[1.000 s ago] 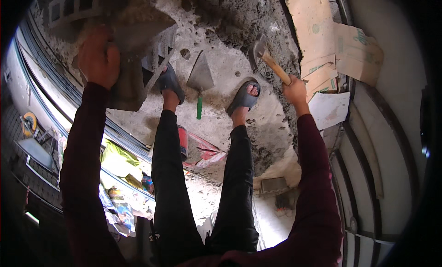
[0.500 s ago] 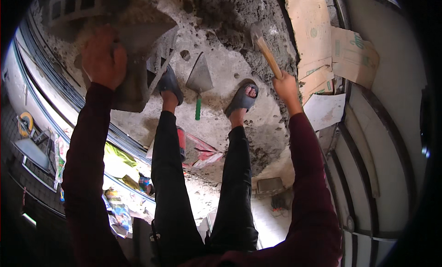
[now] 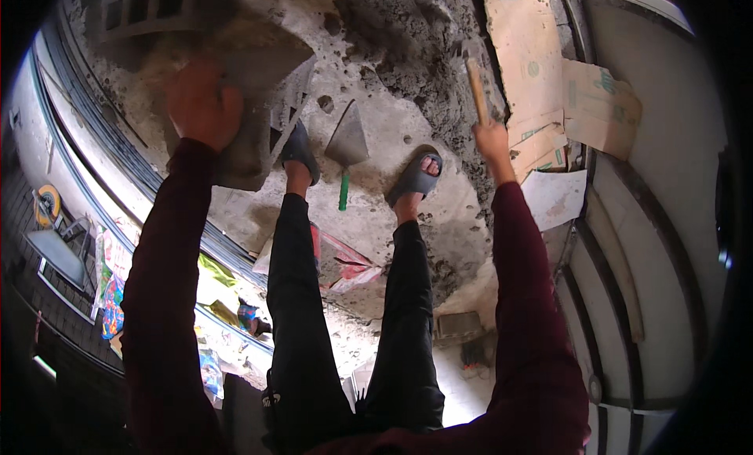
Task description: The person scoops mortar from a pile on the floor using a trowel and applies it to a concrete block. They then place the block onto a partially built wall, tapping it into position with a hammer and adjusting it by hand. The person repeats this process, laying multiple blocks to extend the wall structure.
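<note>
Nearest the camera, two legs in black trousers ran up the frame, feet in grey slide sandals: left sandal [image 3: 300,151], right sandal [image 3: 415,176], both planted on a mortar-spattered concrete floor [image 3: 463,220]. Dark-red sleeves flanked them. Between the feet lay a brick trowel [image 3: 347,145], grey blade pointing away, green handle toward the person, touching neither sandal. Behind the legs, near the left knee, sat crumpled red plastic wrapping [image 3: 341,263].

Left hand [image 3: 202,106] was flat on top of a grey concrete block [image 3: 255,102], fingers spread and curled over its upper face. Block sat tilted, just beside the left sandal; another hollow block [image 3: 145,12] lay beyond it.

Right hand [image 3: 492,140] was clamped around the wooden handle of a hammer [image 3: 475,82], fingers closed tight, shaft pointing up and away. Hammer head was blurred against a dark mortar heap [image 3: 416,43]. Right of the hammer lay flattened cardboard sheets [image 3: 541,70], well apart from the block.
</note>
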Demonstrator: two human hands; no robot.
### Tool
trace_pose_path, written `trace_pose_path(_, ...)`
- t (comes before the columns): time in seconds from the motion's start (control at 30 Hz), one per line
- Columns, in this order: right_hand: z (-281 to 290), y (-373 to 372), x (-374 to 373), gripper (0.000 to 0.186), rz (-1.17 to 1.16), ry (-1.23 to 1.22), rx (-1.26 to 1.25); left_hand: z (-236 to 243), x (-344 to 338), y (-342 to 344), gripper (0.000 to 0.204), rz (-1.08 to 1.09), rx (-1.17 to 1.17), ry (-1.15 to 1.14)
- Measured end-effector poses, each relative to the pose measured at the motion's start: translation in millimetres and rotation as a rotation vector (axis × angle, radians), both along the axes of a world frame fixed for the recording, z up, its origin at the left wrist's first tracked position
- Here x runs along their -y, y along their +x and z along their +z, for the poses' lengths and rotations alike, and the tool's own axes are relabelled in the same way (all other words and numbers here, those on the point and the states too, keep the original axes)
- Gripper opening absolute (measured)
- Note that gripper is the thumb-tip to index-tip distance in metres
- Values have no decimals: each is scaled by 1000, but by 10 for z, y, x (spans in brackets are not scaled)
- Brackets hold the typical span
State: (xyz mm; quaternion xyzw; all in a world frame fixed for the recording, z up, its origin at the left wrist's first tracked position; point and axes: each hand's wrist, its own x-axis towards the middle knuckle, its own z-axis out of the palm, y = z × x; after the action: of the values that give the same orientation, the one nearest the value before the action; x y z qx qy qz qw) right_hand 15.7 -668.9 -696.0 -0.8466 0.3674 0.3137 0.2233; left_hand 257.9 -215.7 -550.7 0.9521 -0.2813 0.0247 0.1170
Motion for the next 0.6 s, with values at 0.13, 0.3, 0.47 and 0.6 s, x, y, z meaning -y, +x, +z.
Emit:
trace_pose_path(0.13, 593, -52, -653, 26, -344, 361, -74, -84, -10, -12, 29, 1, 55, 10)
trace_pose_path(0.3, 1022, -900, -1618, 12, -830, 920, 148, 8, 161, 9, 24, 107, -84, -2)
trace_pose_path(0.47, 1485, -748, -2151, 17, -731, 821, 243, 7, 95, 7, 23, 189, -210, 187)
trace_pose_path(0.6, 1451, -157, -2097, 24, -750, 768, 36, 90, 149, 20, 26, 140, -252, 122)
